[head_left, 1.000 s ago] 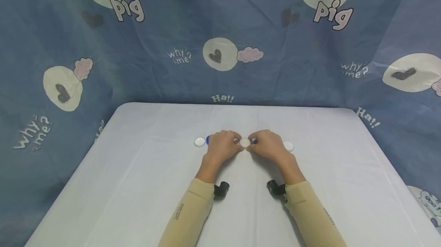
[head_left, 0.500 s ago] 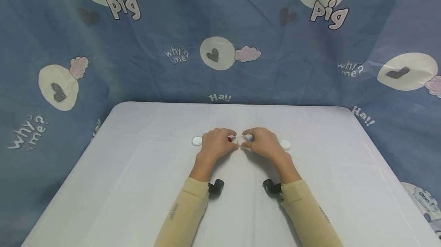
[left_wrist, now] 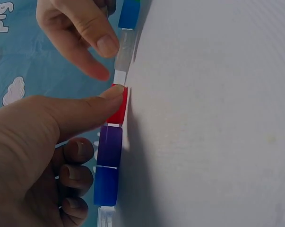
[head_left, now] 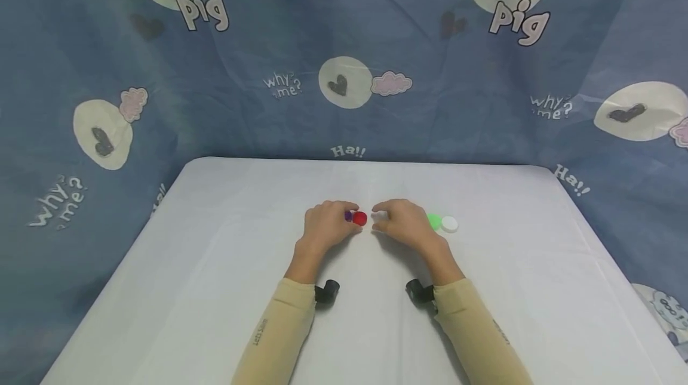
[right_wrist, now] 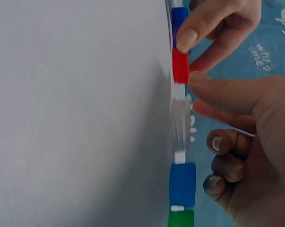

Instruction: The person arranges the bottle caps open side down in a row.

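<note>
A row of small bottle caps or lids lies on the white-covered table [head_left: 215, 313]. My left hand [head_left: 324, 225] is spread around the red cap [head_left: 359, 218], which shows between thumb and index finger. In the left wrist view its thumb tip overlaps that cap, beside the purple cap [left_wrist: 110, 145] and a blue cap [left_wrist: 106, 186]. Opposite, my right hand [head_left: 404, 224] has thumb and index apart around the clear ridged cap [right_wrist: 181, 125]. Its other fingers curl loosely near another blue cap [right_wrist: 182, 184].
Right of my right hand lie a green cap [head_left: 434, 221] and a white cap [head_left: 450, 224]. Another clear ridged cap [left_wrist: 106, 217] ends the row in the left wrist view. A blue printed cloth [head_left: 344, 128] hangs behind the table.
Both hands were at the whitish clear cap; their fingers have since parted from it. The left hand has moved left to the red cap, uncovering it. The right hand has shifted slightly left.
</note>
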Demonstrator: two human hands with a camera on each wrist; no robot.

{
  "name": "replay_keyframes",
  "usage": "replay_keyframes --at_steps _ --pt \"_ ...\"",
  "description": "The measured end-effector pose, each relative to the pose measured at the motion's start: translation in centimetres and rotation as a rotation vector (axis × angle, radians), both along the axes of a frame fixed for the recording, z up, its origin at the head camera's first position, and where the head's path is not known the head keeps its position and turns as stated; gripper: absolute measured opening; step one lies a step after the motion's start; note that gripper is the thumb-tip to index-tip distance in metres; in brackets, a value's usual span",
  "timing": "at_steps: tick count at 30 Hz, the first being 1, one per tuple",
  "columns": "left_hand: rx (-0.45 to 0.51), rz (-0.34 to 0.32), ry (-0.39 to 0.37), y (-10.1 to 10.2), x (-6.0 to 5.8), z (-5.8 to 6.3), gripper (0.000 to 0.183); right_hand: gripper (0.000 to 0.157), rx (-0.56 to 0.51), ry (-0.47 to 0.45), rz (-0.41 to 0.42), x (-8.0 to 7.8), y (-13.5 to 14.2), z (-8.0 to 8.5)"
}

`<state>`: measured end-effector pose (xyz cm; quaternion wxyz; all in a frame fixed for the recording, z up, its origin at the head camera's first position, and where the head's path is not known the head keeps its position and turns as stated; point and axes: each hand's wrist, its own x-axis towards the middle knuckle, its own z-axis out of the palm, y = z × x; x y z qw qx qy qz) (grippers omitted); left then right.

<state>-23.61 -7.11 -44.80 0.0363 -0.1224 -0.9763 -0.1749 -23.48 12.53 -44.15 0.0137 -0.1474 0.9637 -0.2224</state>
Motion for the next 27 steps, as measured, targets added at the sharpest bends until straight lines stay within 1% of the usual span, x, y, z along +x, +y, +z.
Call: replay_keyframes --at_steps 4,8,13,17,19,22,27 --pt "-0.004 0.000 0.006 -0.3 0.0 -0.3 0.041 0.038 -0.015 -0.031 -0.003 -0.2 -0.7 -0.2" --pt "-0.001 -0.009 0.014 -0.4 -0.1 -0.7 0.034 0.035 0.001 -0.049 -0.007 -0.3 -1.2 -0.5" --pt "0.009 -0.022 0.036 -0.1 -0.3 -0.7 0.030 0.032 0.031 -0.044 -0.020 -0.4 -1.6 -0.6" --pt "0.004 -0.025 0.029 -0.1 -0.4 -0.5 0.031 0.033 0.029 -0.032 -0.012 -0.3 -1.6 -0.5" --pt "0.002 -0.032 0.020 -0.1 -0.4 -0.4 0.032 0.034 0.021 -0.029 -0.001 -0.3 -1.7 -0.5" --pt "0.029 -0.052 0.004 -0.3 -0.4 -0.1 0.033 0.035 0.005 -0.026 0.014 -0.4 -1.6 -0.5" --pt "0.089 -0.081 -0.013 -0.6 -0.4 0.3 0.032 0.033 -0.080 -0.033 0.039 -0.5 -1.3 -0.6"
